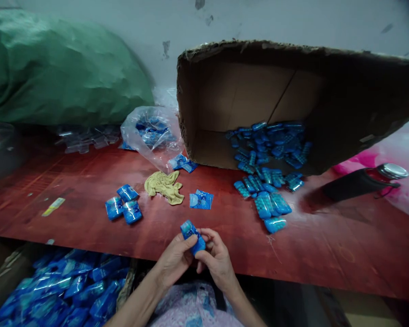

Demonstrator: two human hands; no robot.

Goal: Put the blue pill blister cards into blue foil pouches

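My left hand (pixel 173 259) and my right hand (pixel 216 259) meet at the near edge of the red table (pixel 88 218), both pinched on one small blue packet (pixel 192 235). Three sealed blue packets (pixel 123 206) lie in a cluster to the left. A flat blue wrapper (pixel 201 200) lies just beyond my hands. A heap of blue pill-like packs (pixel 269 200) spills from a tipped cardboard box (pixel 238 91) on the right.
A yellow rag (pixel 164 186) lies mid-table. A clear plastic bag (pixel 150 134) with blue packets sits behind it, a green sack (pixel 54 68) at back left. A black bottle (pixel 361 181) lies on the right. A bin of blue packets (pixel 61 290) stands below left.
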